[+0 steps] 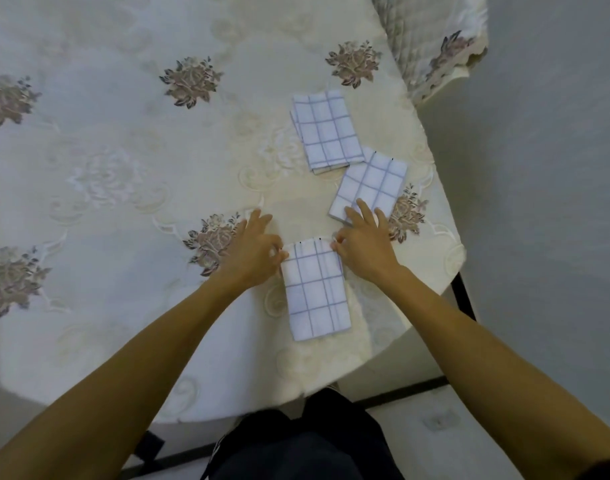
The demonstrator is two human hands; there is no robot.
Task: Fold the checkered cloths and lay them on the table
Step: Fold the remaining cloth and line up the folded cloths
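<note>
The nearest checkered cloth [314, 289] lies folded on the cream flowered tablecloth [123, 168] by the table's rounded edge, a second folded cloth [369, 187] at its 1 o'clock and a third folded cloth [326, 131] at 12, grey floor [539, 237] at 3 o'clock, while the left hand [251, 254] and right hand [364, 247] pinch its far corners between thumb and forefinger, other fingers spread.

Left hand [251, 252] and right hand [364, 252] pinching far corners of nearest checkered cloth [315, 289], middle cloth [369, 185] just beyond, far cloth [328, 129]
</note>
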